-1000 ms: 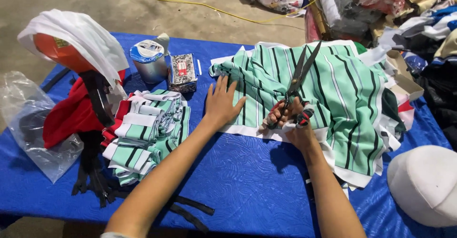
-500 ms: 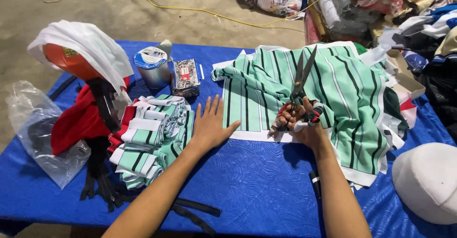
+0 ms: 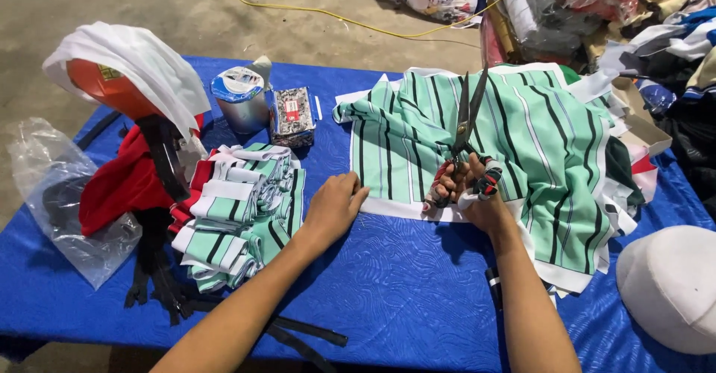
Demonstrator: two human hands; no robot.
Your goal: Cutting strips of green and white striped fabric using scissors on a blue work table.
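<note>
The right hand (image 3: 471, 188) is closed around the handles of a big pair of scissors (image 3: 466, 130). The blades point up and away, and they lie on top of the green striped cloth (image 3: 522, 142). That cloth is spread flat on the blue table (image 3: 403, 298), toward the right side. The left hand (image 3: 333, 207) is loosely curled and holds nothing. Its fingers rest at the near white edge of the cloth, pressing it down.

To cut well here, I think the left hand should keep the cloth flat and tight, but stay out of the way of the blades. The cut will look neat if it runs straight along a stripe. The cloth has some bumps near the far right, so smoothing them first would help.

Just left of the left hand sits a pile of folded striped pieces (image 3: 239, 209). Behind it stand a shiny tin (image 3: 239, 101) and a small box (image 3: 291, 116). A red cloth (image 3: 119, 183), black straps (image 3: 160, 268) and a clear plastic bag (image 3: 52, 194) crowd the left end. A white cap (image 3: 671, 287) sits at the right corner. A heap of scraps (image 3: 656, 37) lies past the table, close to the cloth's far edge.
</note>
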